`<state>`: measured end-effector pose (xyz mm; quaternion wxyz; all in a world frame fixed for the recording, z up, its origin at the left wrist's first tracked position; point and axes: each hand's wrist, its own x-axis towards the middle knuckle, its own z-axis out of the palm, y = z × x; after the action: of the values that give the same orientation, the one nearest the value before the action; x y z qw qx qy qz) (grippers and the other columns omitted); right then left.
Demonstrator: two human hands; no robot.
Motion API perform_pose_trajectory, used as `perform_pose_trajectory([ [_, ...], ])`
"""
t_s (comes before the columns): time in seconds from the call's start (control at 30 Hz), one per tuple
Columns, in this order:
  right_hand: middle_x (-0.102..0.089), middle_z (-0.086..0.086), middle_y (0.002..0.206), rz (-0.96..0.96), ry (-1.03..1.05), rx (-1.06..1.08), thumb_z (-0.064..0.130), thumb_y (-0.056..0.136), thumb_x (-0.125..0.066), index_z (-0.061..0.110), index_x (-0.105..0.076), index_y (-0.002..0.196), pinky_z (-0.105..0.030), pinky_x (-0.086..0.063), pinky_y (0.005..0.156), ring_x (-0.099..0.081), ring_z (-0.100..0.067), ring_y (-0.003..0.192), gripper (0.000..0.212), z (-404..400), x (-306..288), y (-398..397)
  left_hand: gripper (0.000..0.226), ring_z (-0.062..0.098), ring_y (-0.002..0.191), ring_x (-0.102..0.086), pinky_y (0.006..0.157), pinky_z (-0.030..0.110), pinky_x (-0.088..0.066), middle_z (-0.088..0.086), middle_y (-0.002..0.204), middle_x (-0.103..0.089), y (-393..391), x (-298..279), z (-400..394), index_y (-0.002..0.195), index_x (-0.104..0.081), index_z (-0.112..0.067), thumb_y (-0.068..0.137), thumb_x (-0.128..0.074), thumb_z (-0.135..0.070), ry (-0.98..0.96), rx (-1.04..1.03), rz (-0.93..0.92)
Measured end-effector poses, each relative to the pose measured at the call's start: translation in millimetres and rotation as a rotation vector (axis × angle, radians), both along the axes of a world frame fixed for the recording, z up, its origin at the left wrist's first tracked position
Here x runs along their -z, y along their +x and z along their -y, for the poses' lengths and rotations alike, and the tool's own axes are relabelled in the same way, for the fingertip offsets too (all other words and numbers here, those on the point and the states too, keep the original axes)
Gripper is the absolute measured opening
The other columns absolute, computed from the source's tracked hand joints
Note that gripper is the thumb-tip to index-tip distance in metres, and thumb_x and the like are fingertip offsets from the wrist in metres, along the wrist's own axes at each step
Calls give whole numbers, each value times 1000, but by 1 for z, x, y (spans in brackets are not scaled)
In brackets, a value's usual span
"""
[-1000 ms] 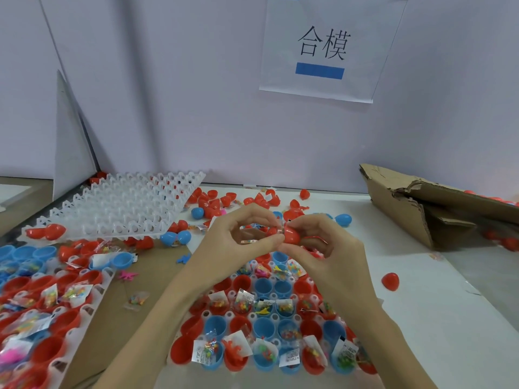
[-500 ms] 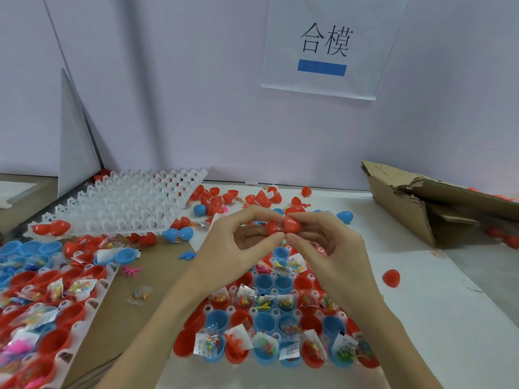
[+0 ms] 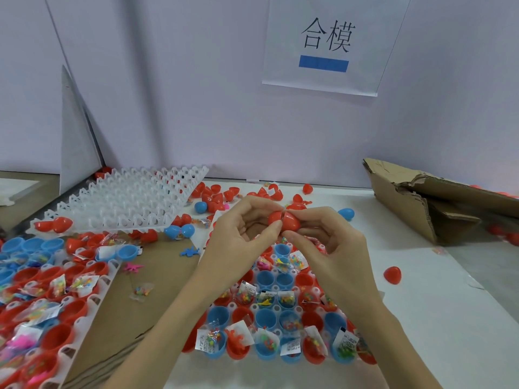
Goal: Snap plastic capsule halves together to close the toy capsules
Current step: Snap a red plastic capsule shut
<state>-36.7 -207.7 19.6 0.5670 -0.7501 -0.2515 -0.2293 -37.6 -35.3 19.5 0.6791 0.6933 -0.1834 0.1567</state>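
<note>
A red capsule (image 3: 284, 221) is held above the tray, its two halves meeting with a thin seam showing. My left hand (image 3: 241, 234) pinches its left half between thumb and fingers. My right hand (image 3: 331, 245) pinches the right half the same way. Below my hands lies a tray (image 3: 276, 307) packed with open red and blue capsule halves, many holding small bagged toys. Loose red halves (image 3: 222, 196) lie scattered on the table behind my hands.
An empty white grid tray (image 3: 126, 203) lies at the back left. A second filled tray (image 3: 42, 290) sits at the left on brown cardboard. A torn cardboard box (image 3: 438, 203) lies at the right. One red capsule (image 3: 392, 275) rests alone on the white table.
The two red halves have come closer together between my fingers, and the seam has narrowed. My hands stayed in about the same place above the tray.
</note>
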Motion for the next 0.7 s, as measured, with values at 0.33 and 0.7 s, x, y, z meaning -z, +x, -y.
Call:
perform_pose_trajectory([
  [0.33, -70, -1, 108, 53, -59, 17, 10, 86, -75, 15, -71, 117, -24, -58, 87, -70, -14, 100, 31, 2, 1, 2, 25, 18, 96, -74, 85, 23, -59, -1, 103, -76, -3, -1, 2, 110, -69, -14, 89, -73, 0, 15, -27, 57],
  [0.7, -71, -1, 111, 151, -139, 158, 24, 86, -70, 14, -71, 122, -21, -58, 86, -71, -9, 95, 37, 1, 1, 1, 25, 13, 98, -75, 86, 19, -57, -8, 105, -76, -10, -4, 1, 115, -73, -17, 92, -76, -8, 85, -65, 57],
])
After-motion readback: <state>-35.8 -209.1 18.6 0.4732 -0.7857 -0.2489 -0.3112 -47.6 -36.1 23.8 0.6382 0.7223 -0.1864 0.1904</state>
